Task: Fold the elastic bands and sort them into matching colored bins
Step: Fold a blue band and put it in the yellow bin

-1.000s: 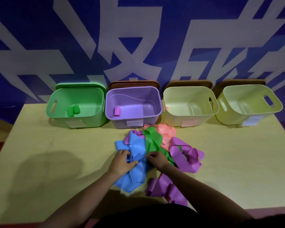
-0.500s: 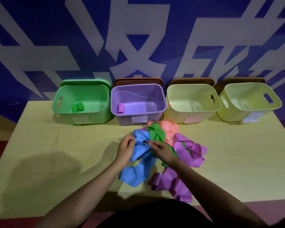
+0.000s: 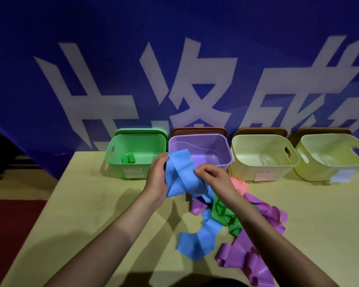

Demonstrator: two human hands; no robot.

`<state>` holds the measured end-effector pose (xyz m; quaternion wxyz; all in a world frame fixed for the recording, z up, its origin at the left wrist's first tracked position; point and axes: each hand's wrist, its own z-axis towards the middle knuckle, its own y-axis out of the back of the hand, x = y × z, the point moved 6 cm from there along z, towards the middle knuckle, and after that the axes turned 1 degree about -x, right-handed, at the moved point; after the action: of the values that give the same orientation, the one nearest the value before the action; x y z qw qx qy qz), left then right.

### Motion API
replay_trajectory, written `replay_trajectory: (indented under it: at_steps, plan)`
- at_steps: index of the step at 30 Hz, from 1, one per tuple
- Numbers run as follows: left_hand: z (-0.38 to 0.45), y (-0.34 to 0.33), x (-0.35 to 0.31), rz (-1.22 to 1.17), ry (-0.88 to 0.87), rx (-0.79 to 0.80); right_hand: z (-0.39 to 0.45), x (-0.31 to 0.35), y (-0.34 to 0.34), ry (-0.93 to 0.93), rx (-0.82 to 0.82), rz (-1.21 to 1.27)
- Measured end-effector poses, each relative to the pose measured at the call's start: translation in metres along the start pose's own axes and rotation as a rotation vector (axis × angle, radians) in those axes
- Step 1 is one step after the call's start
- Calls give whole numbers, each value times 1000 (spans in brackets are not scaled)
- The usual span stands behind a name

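Both my hands hold a long blue elastic band (image 3: 181, 175) lifted above the table, in front of the purple bin (image 3: 220, 146). My left hand (image 3: 157, 175) grips its left edge, and my right hand (image 3: 212, 176) pinches it on the right. The band's tail hangs down to the table by the pile. That pile holds a green band (image 3: 226, 214), purple bands (image 3: 265, 212) and a pink band (image 3: 239, 184). The green bin (image 3: 116, 154) at the left contains two rolled green bands (image 3: 128, 158).
Two pale yellow bins (image 3: 263, 156) (image 3: 330, 156) stand to the right of the purple one, all in a row along the table's far edge. Another purple band (image 3: 247, 264) lies near the front edge. A blue banner wall rises behind the bins.
My hands have raised the blue band off the pile and toward the bins. The camera view has tilted up and moved closer.
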<state>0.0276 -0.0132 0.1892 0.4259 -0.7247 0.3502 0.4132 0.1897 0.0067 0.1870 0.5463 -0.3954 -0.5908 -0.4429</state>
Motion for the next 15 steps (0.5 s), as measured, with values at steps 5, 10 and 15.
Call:
replay_trajectory:
  at_steps: [5,10,15]
  plan:
    - [-8,21,-26,131,-95,-12,0,21,-14,-32,-75,219]
    - [-17,41,-34,279,-155,27,0,39,-35,-71,-82,405]
    - [-29,41,-45,274,-186,104,-6,66,-58,91,-29,213]
